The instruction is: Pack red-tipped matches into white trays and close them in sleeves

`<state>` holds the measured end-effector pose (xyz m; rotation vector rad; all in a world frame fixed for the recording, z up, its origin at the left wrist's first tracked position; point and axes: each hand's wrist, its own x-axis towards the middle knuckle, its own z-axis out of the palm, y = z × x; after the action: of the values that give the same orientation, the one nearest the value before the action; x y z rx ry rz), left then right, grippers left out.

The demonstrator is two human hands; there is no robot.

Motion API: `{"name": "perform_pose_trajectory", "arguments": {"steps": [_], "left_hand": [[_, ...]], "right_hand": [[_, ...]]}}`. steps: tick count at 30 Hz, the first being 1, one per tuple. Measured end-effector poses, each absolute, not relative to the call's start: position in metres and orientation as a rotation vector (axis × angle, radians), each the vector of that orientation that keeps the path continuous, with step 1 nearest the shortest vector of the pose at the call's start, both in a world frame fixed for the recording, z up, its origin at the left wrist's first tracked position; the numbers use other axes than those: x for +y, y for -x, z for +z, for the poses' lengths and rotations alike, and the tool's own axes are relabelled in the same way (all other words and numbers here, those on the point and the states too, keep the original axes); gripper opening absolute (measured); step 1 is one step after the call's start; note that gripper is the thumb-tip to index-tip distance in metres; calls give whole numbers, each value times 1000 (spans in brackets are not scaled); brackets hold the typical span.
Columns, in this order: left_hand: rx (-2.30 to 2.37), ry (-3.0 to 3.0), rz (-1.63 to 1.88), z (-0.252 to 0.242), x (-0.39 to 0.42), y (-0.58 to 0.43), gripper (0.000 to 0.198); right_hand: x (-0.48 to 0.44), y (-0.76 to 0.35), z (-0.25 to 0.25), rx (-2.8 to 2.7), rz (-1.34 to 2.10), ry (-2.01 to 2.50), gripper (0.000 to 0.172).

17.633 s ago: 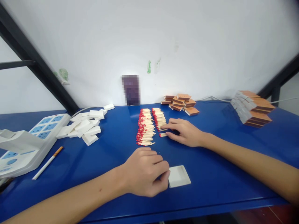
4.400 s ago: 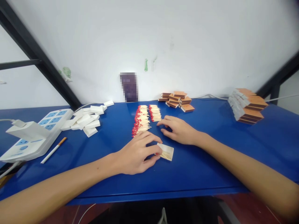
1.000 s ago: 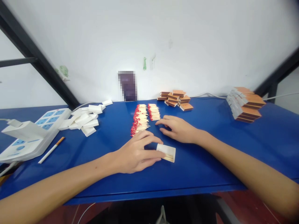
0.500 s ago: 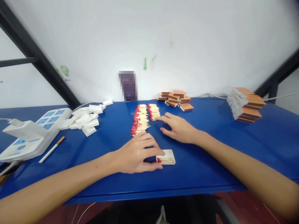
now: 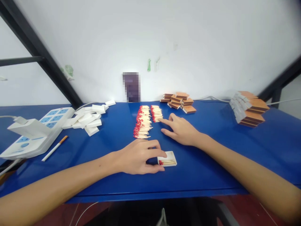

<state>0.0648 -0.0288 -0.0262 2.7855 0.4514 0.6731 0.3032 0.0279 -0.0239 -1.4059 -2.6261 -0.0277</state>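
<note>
My left hand (image 5: 141, 157) grips the left end of a small white matchbox tray (image 5: 172, 155), thumb at its near side and a finger over its inside. A few red-tipped matches (image 5: 167, 162) lie along the tray's near side. My right hand (image 5: 180, 128) is open, its index fingertip at the near end of a short row of matches (image 5: 156, 113). A longer row of matches (image 5: 142, 122) lies just left of it, red heads to the left. No match shows between my right fingers.
White empty trays (image 5: 86, 117) are heaped at the left, beside a power strip (image 5: 33, 138) and a cigarette (image 5: 55, 148). Orange matchbox covers (image 5: 180, 101) are piled at the back. Wrapped matchbox stacks (image 5: 250, 108) stand at the right. A blurred dark rectangle (image 5: 133, 87) leans against the wall.
My left fingers have drawn back slightly from the long row of matches while staying on the tray. My right hand has hardly moved. The view has shifted slightly.
</note>
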Motion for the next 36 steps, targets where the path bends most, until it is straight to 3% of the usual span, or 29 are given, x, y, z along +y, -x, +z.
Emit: {"name": "perform_pose_trajectory", "arguments": {"steps": [23, 36], "left_hand": [[499, -2702, 633, -26, -29, -64, 28], [500, -2707, 654, -26, -29, -65, 27]], "right_hand": [[26, -305, -23, -2629, 20, 1316, 51], [22, -301, -21, -2610, 63, 1193, 39]]}}
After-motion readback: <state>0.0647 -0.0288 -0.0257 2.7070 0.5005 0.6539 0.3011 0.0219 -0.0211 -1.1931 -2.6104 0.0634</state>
